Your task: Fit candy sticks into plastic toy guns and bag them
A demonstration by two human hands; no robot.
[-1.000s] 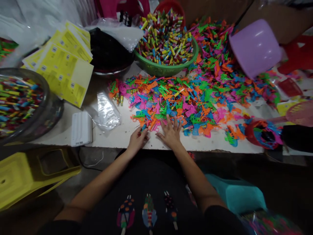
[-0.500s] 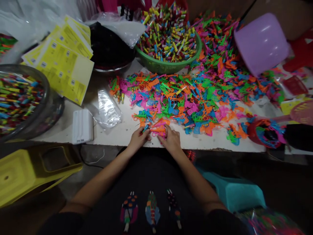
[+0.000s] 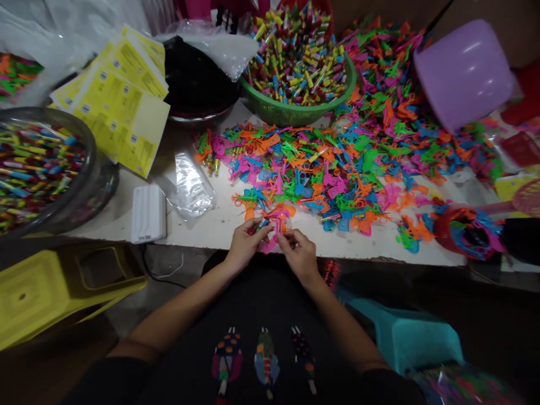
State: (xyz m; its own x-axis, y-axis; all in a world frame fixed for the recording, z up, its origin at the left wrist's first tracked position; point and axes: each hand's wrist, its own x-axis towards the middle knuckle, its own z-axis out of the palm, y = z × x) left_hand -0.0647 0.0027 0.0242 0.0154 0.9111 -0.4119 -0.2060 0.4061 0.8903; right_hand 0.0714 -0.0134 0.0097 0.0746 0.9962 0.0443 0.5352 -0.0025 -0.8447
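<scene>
At the table's near edge, my left hand (image 3: 244, 243) is closed, with a small candy-filled tube with a blue part (image 3: 262, 224) between thumb and fingers. Facing it, my right hand (image 3: 301, 256) pinches a pink plastic toy gun (image 3: 270, 245), which lies between the two hands. Orange and pink toy pieces (image 3: 279, 211) lie just beyond the fingertips. Past them spreads a heap of toy guns (image 3: 312, 163) in pink, green, orange and blue. The fingers partly hide both held things.
A green basin (image 3: 291, 115) full of small tubes stands at the back. On the left are a dark clear tub (image 3: 90, 152) of tubes, yellow printed sheets (image 3: 118, 121), a white box (image 3: 148, 214) and plastic bags (image 3: 192, 183). A red cup (image 3: 442, 230) and purple tub (image 3: 464, 73) sit right.
The pink toy gun has turned and come nearer my body between the hands. My right hand has drawn back slightly to a fingertip pinch. The whole view has shifted a little.
</scene>
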